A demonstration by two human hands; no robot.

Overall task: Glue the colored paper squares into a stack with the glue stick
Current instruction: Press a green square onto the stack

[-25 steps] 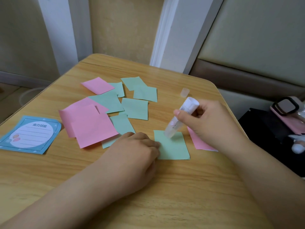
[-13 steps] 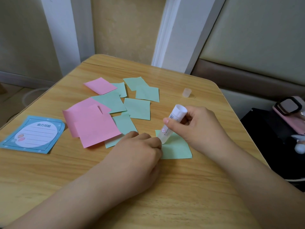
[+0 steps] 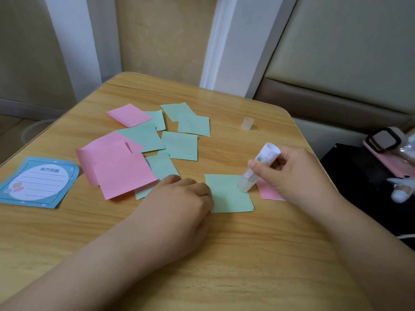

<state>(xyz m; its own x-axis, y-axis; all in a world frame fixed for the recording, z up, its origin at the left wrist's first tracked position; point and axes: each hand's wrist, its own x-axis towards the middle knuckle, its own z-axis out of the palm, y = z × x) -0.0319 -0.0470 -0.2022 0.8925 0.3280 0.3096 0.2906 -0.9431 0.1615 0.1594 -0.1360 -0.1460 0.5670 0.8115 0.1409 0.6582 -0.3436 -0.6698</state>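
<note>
A green paper square (image 3: 226, 196) lies flat on the wooden table (image 3: 224, 254) in front of me. My right hand (image 3: 294, 173) grips a white glue stick (image 3: 258, 168), tilted, with its tip down on the square's right edge. My left hand (image 3: 182, 200) rests curled on the square's left edge and holds it still. A pink square (image 3: 268, 191) lies partly under my right hand. Further left and back, several loose pink squares (image 3: 121, 169) and green squares (image 3: 179, 145) overlap in a scatter.
The glue stick's clear cap (image 3: 247, 123) stands at the back right of the table. A blue lined note card (image 3: 40, 181) lies at the left edge. To the right, off the table, a dark bag (image 3: 359, 176) holds a pink case (image 3: 388, 153).
The glue stick's tip has slid from the green square's upper left, near my left hand, across to its right edge. My left hand has stayed on the square.
</note>
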